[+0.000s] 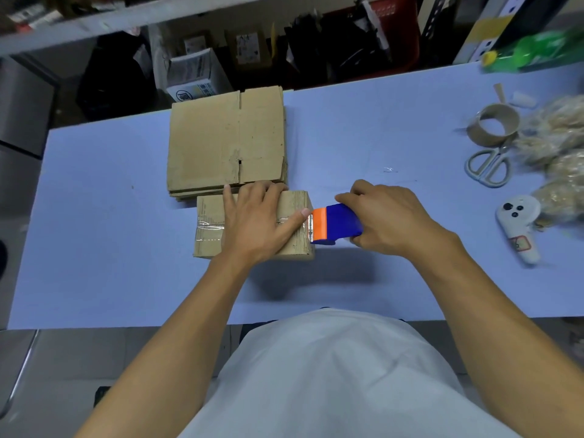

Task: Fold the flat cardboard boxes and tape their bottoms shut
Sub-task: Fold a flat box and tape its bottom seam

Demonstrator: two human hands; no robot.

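A folded cardboard box (208, 238) stands on the blue table with its taped flaps facing up. Clear tape runs across its top seam. My left hand (259, 219) presses flat on the box top, fingers straight, thumb stretched toward the right edge. My right hand (388, 216) grips a blue and orange tape dispenser (335, 224), whose orange blade end sits at the box's right edge. Behind the box lies a stack of flat cardboard boxes (226, 140).
On the blue table (94, 248) at the right lie an empty tape core (493, 128), grey scissors (488, 167), a white controller (518, 226) and bags of pale filling (559, 153). A green bottle (531, 52) lies at the far right. Shelves with clutter stand behind.
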